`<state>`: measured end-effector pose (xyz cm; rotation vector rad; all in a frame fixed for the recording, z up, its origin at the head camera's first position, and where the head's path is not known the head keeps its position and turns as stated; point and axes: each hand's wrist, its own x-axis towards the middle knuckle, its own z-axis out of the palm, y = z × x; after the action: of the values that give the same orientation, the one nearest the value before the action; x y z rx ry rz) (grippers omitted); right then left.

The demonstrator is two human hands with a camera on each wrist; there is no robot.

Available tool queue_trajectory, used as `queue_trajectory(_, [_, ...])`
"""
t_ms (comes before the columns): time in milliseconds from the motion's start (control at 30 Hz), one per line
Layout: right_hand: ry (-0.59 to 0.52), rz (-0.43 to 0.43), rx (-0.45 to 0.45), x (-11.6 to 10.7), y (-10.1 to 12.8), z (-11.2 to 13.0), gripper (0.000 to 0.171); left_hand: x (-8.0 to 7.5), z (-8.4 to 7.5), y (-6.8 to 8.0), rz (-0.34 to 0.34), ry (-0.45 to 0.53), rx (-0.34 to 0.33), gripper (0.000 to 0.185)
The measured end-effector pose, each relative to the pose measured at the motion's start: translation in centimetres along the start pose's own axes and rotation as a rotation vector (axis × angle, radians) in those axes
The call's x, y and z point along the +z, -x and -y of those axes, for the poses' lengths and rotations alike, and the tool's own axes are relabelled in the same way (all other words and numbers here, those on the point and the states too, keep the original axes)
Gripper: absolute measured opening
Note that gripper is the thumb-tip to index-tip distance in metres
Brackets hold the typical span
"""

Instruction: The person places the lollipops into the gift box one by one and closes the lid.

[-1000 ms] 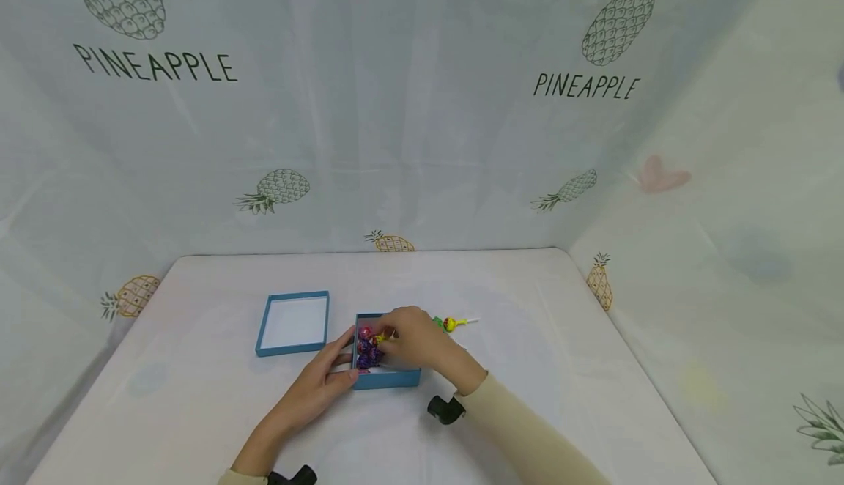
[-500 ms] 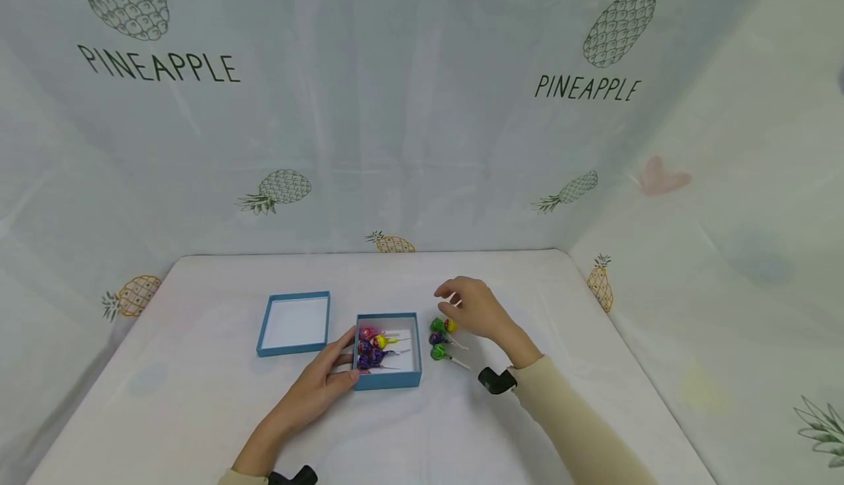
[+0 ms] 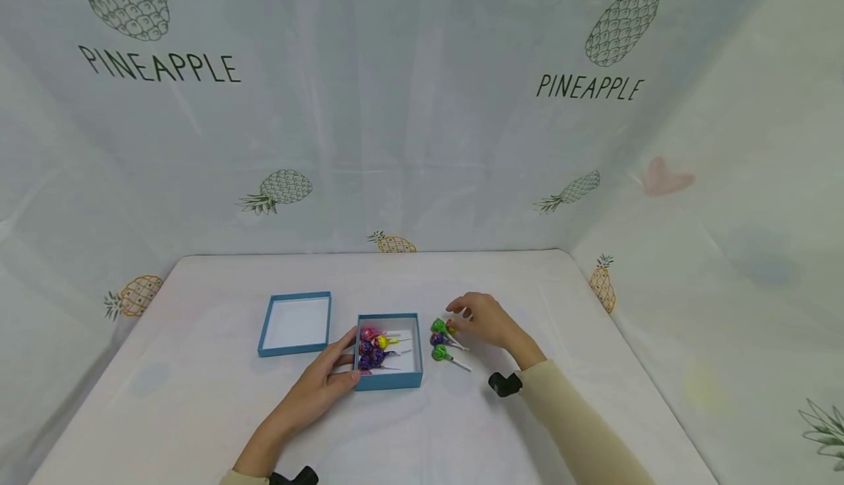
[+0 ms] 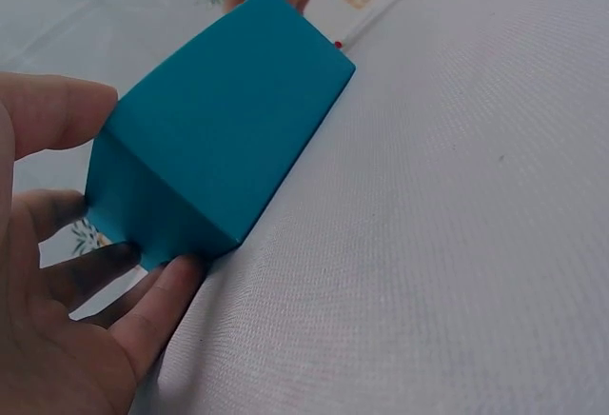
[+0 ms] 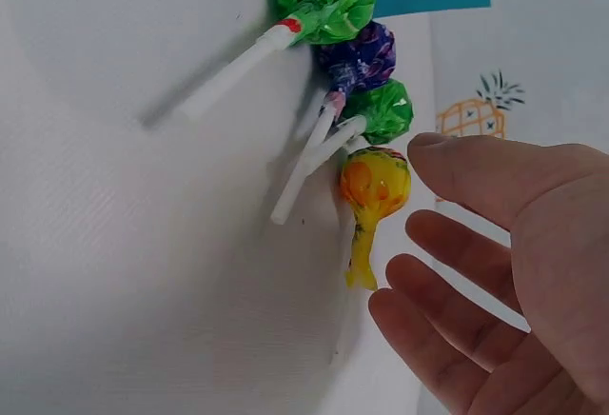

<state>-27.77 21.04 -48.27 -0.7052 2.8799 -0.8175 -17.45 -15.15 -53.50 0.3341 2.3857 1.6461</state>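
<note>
My left hand (image 3: 324, 384) rests against the near left corner of a blue box (image 3: 389, 381). In the left wrist view its thumb touches the box's upper corner, and the other fingers lie along the side wall. Several wrapped lollipops (image 3: 371, 354), purple, pink and yellow, lie inside the box with sticks to the right. My right hand (image 3: 486, 318) is over the lollipops on the table, thumb and fingers apart. The right wrist view shows a yellow lollipop (image 5: 375, 183) between thumb and fingertips, beside two green lollipops (image 5: 328, 1) and a purple lollipop (image 5: 362, 56).
A blue-rimmed box lid (image 3: 294, 324), white inside, lies upturned left of the box. Everything stands on a white-covered table (image 3: 217, 397). A curtain (image 3: 409, 104) printed with pineapples hangs behind it.
My right hand has left the box and moved right to the loose lollipops, then come down close to them. A yellow lollipop now lies uncovered in the box. My left hand stays put.
</note>
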Motion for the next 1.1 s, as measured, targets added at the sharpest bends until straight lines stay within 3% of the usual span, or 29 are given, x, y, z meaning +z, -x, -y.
queue_trajectory(333, [0.012,0.000,0.012,0.58,0.21,-0.55,0.025,-0.07,-0.21,0.31,0.013,0.047,0.028,0.076])
queue_trajectory(1100, [0.054,0.021,0.081,0.90,0.10,0.13,0.013,-0.03,0.01,0.05,0.008,0.006,0.015,0.075])
